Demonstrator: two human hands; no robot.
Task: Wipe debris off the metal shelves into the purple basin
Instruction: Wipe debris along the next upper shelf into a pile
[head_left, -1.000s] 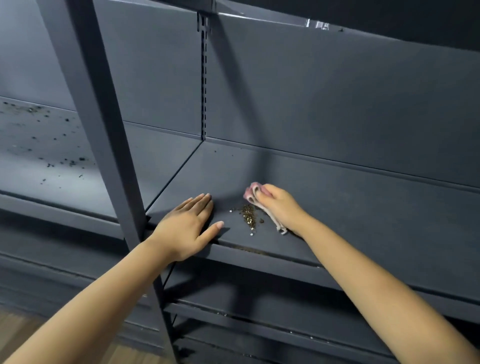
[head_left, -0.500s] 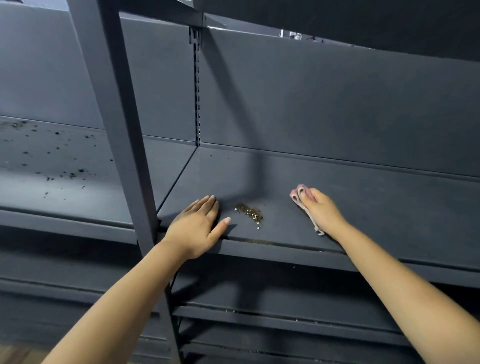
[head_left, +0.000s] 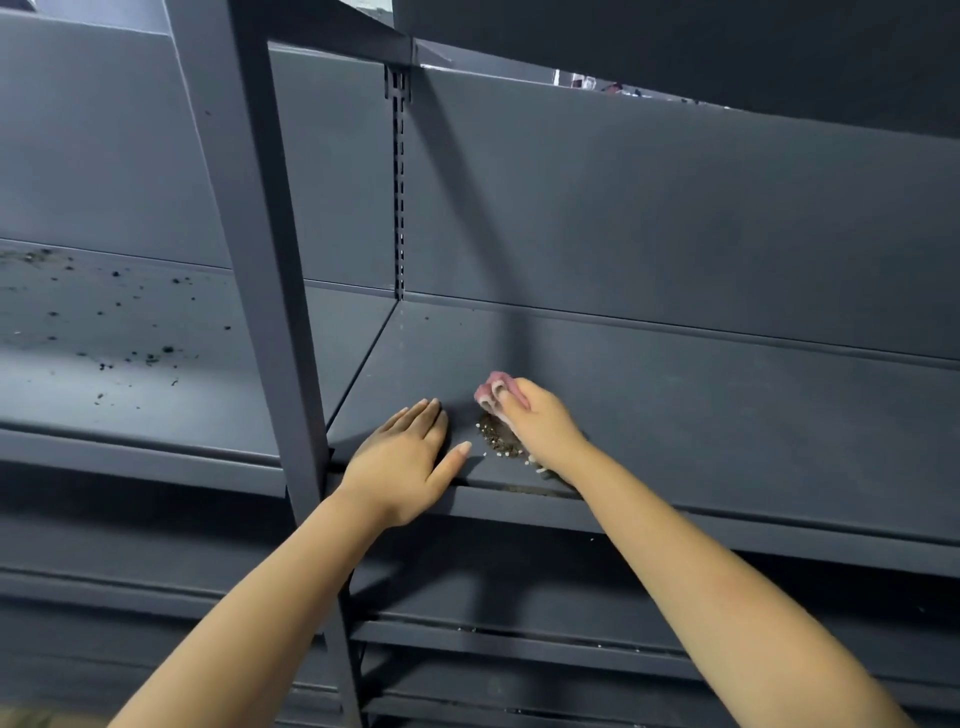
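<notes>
From the head view, my right hand (head_left: 540, 428) has its grip clamped on the pink cloth (head_left: 496, 391) just right of the debris pile (head_left: 500, 440), while my flat, open left hand (head_left: 410, 457) walls the shelf (head_left: 727, 415) edge; no purple basin in sight.

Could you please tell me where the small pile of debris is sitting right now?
In the head view, the debris pile lies near the front edge of the right shelf, between the flat left hand and the right hand gripping the pink cloth.
</notes>
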